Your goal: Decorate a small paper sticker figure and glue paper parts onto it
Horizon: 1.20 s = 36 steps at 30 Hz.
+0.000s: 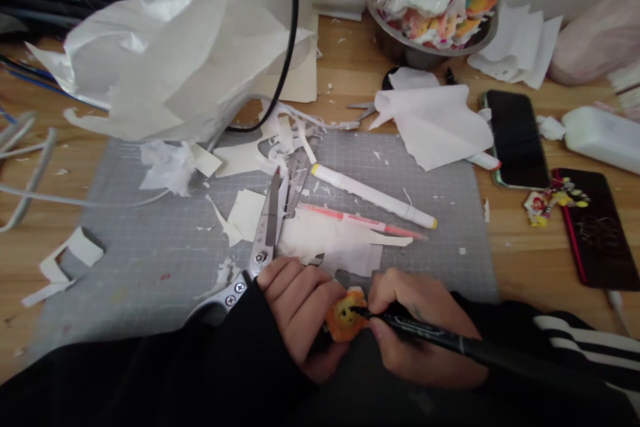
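Observation:
Between the thumb and fingers of my left hand is a small orange paper flower with a yellow middle and dark dots like eyes. My right hand grips a black marker pen, its tip touching the flower's yellow middle. Large scissors lie just beyond my left hand, blades pointing away, their handles partly under my sleeve. Past my hands are a white marker with yellow ends and a thin pink pen on white paper.
Paper scraps litter the grey cutting mat. At the back stands a metal bowl heaped with coloured paper pieces. Two phones lie at the right, with a beaded charm. Crumpled white paper and a black cable fill the back left.

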Each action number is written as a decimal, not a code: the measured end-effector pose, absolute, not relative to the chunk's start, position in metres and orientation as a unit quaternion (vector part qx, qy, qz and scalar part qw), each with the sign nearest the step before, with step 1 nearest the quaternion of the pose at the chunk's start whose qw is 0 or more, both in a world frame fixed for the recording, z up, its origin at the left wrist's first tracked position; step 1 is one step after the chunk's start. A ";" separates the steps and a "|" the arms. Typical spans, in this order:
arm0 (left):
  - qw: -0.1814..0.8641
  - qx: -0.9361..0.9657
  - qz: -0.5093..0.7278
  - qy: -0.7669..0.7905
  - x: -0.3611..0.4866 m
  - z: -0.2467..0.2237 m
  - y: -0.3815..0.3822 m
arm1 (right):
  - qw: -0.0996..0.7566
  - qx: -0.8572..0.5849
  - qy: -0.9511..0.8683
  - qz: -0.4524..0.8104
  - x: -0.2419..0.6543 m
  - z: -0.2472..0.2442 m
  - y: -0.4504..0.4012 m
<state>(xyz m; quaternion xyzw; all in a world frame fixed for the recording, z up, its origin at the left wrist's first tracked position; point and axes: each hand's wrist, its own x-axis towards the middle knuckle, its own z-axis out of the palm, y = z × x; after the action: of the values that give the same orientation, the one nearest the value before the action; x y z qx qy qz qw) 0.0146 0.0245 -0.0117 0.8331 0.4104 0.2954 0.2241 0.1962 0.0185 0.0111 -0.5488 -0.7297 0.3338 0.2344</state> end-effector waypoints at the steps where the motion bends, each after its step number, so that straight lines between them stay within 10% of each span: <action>1: 0.224 0.834 0.295 0.409 0.015 -0.012 0.025 | 0.236 -0.550 -0.729 0.331 0.196 0.011 0.019; 36: 0.225 0.833 0.290 0.414 0.014 -0.012 0.024 | 0.276 -0.535 -0.696 0.392 0.198 0.016 0.024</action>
<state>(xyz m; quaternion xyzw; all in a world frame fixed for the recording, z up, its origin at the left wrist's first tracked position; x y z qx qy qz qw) 0.0136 0.0237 -0.0117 0.8332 0.4138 0.2898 0.2250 0.1981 0.0235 0.0162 -0.5347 -0.6959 0.3920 0.2759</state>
